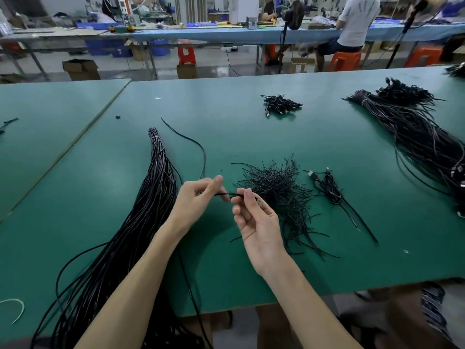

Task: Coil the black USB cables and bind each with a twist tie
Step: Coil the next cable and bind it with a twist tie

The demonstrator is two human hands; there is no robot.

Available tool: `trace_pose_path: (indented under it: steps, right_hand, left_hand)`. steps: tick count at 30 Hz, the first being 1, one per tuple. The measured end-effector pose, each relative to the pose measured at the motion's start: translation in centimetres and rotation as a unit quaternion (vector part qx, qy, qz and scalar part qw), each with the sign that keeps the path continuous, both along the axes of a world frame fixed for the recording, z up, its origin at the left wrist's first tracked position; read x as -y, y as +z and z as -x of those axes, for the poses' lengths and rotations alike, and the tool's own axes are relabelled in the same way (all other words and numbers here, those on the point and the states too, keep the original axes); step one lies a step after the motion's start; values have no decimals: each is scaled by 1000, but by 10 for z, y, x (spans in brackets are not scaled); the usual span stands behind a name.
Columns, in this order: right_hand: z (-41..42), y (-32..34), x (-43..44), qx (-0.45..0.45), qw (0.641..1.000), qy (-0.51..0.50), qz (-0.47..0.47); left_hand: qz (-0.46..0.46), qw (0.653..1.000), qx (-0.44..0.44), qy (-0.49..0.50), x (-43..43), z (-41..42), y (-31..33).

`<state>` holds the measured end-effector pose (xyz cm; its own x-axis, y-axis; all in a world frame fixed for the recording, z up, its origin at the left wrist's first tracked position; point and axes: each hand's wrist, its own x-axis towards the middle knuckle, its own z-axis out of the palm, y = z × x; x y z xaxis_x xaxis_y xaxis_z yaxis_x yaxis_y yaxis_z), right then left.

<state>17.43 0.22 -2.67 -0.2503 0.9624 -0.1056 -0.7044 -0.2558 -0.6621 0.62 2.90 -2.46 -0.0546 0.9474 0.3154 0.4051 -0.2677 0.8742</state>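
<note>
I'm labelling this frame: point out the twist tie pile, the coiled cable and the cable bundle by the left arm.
twist tie pile [276, 187]: head view, middle of heap.
coiled cable [331, 190]: head view, wound middle.
cable bundle [158, 187]: head view, mid-length strands.

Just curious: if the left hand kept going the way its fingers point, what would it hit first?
Probably the right hand, pinching the same thin black cable just ahead; beyond it lies the pile of black twist ties.

On table [251, 127]: twist-tie pile [279, 197] at centre; cable bundle [151, 197] at 9 o'clock; coiled cable [329, 190] just beside at 3; coil heap [280, 105] at 12; second bundle [415, 127] at 2.
</note>
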Motion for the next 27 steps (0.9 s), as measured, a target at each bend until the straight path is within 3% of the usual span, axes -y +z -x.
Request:
trace_pose_path:
  steps: [5,9,13,18,24,27]
  right_hand:
    - [-1,-3,-2,0,1000,-6,-2]
    - [2,-7,-1,123,992,-9,-42]
    - [11,-8,4,219,970,-4,-102]
    - [13,-11,6,245,960,11,-136]
    - [13,-12,4,340,918,72,-192]
    - [16,-12,7,369,896,96,-226]
  left_hand:
    - [129,977,76,-154,4,-2,2]
    - [187,928,100,-307,6,4,1]
    - [222,892,169,-356,8,5,1]
    - [205,898,193,-338,6,8,0]
    - [157,857,444,-210,-1,14,10]
    - [144,834,500,-186,-1,16,13]
